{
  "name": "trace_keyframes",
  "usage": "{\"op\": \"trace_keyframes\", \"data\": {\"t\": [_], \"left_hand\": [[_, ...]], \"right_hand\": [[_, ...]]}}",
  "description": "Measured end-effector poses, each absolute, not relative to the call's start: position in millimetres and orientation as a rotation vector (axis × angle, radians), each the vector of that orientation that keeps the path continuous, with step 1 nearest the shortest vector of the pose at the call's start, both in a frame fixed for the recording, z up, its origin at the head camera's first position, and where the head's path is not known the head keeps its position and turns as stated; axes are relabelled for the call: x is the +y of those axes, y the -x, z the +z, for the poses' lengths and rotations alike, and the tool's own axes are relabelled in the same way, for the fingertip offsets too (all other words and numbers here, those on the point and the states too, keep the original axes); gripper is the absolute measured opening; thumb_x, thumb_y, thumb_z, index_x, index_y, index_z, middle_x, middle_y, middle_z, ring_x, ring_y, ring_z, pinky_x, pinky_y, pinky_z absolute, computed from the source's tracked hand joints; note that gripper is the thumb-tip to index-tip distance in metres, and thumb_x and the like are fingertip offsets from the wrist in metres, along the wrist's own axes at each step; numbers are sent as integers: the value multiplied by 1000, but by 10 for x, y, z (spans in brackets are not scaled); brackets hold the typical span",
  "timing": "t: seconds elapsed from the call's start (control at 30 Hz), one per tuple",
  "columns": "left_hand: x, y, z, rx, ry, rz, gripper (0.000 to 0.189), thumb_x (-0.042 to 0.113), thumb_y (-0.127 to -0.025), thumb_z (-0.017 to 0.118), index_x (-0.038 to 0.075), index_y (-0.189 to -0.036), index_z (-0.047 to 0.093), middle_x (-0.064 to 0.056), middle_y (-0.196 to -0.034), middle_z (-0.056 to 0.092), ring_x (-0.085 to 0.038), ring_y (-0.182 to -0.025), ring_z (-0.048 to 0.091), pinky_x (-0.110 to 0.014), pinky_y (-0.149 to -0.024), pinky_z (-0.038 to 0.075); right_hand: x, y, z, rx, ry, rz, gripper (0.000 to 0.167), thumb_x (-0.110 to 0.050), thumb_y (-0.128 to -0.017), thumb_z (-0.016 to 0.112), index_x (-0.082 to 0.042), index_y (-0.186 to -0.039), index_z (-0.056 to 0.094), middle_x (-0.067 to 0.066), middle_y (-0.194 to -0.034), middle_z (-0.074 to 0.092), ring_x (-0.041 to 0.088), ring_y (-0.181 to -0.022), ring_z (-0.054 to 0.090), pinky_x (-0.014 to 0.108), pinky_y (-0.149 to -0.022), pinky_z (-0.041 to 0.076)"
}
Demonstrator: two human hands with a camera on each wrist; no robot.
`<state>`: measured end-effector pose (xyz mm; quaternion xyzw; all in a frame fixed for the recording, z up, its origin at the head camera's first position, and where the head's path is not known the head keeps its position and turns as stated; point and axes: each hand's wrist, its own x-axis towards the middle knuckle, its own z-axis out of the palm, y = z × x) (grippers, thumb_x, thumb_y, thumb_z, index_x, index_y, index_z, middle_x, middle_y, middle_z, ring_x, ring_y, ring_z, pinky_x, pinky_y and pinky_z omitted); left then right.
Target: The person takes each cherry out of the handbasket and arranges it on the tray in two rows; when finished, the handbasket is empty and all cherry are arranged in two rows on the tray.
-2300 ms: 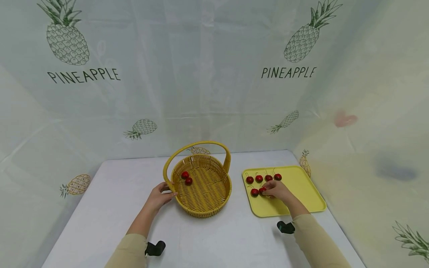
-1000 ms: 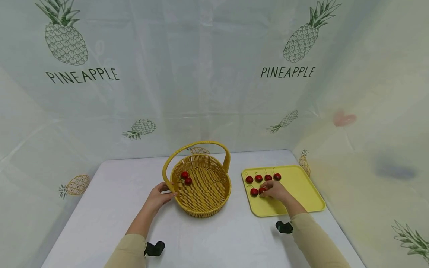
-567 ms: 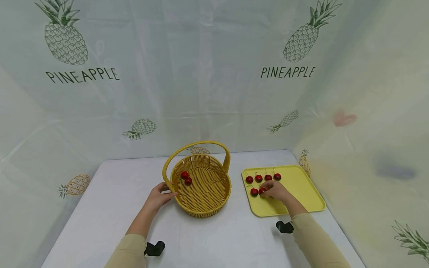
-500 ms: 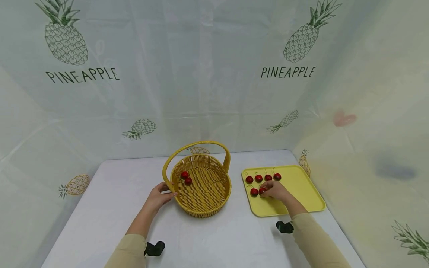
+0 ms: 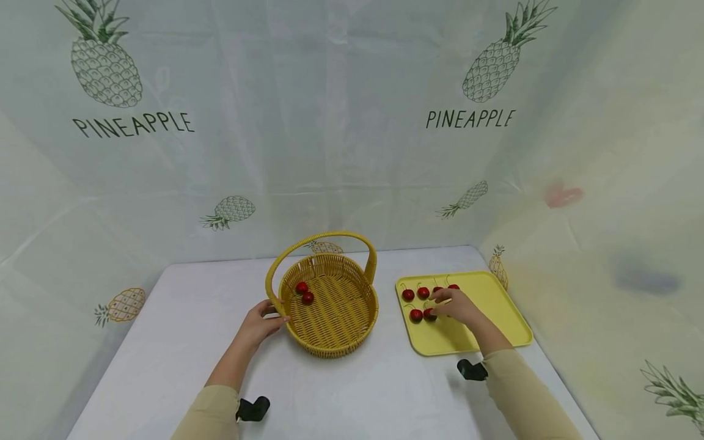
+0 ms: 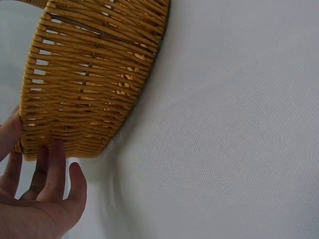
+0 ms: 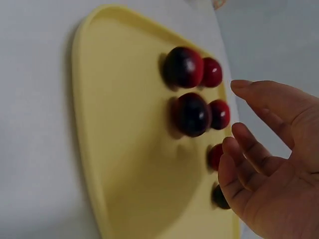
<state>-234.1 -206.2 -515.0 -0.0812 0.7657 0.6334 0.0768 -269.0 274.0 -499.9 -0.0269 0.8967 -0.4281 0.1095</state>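
Note:
In the head view my left hand holds the left rim of a yellow wicker basket. The left wrist view shows the thumb at the basket's rim and fingers against its woven outer wall. Two red cherries lie inside the basket, on its left side. Over a yellow tray at the right, my right hand hovers with parted fingers, holding nothing. Just below its fingertips sits a cherry, beside another cherry. Behind these, several cherries form a row, partly hidden by the hand.
A white cloth-covered table carries basket and tray, with a gap between them. The basket's tall handle arches over its top. A pineapple-print curtain hangs behind the table and along its sides.
My right hand has lifted off the second front cherry and spread its fingers, leaving that cherry on the tray. My left hand and the basket have stayed in place.

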Motion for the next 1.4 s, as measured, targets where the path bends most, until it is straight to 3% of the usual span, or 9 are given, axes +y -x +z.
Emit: {"op": "trace_keyframes", "data": {"t": [0.3,0.7,0.93,1.07,1.23,1.4], "left_hand": [[-2071,2340,-5155,2297,243,1893,51,5,-87,73,0,-133,53,-19,-125,53,-24,-104,58,-31,-82,51],[-2062,2339,-5164,2292,254,1903,51,6,-87,73,2,-134,53,-18,-125,53,-26,-108,57,-36,-88,51],[-2075,2345,-5174,2297,250,1897,50,6,-87,74,1,-132,54,-18,-126,52,-25,-106,58,-36,-87,52],[-2081,2345,-5172,2293,255,1904,50,6,-87,73,2,-133,53,-18,-126,52,-26,-108,58,-36,-87,52],[-2076,2335,-5164,2294,260,1903,51,5,-87,73,2,-134,53,-18,-126,52,-27,-108,58,-34,-87,52],[-2063,2332,-5153,2291,259,1907,52,5,-86,73,2,-134,52,-19,-126,52,-27,-108,58,-34,-85,52]], "right_hand": [[2446,2685,-4739,2602,273,-1293,34,-6,-81,77,4,-112,66,22,-109,62,28,-91,56,34,-72,50],[2009,2656,-4500,2517,463,-1279,31,-7,-81,78,-4,-110,69,16,-103,63,20,-82,55,32,-69,50],[1705,2667,-4437,2431,578,-1284,34,-6,-82,77,-1,-114,67,19,-113,61,25,-90,57,33,-72,49],[1499,2700,-4430,2399,637,-1271,32,-6,-83,76,-3,-114,67,14,-113,62,25,-93,57,31,-74,51],[1251,2726,-4429,2368,640,-1282,30,-5,-82,76,-7,-112,69,3,-103,63,20,-84,56,29,-70,50],[1069,2757,-4452,2349,668,-1289,32,-3,-82,75,-5,-113,68,2,-102,63,21,-81,57,29,-69,50]]}}
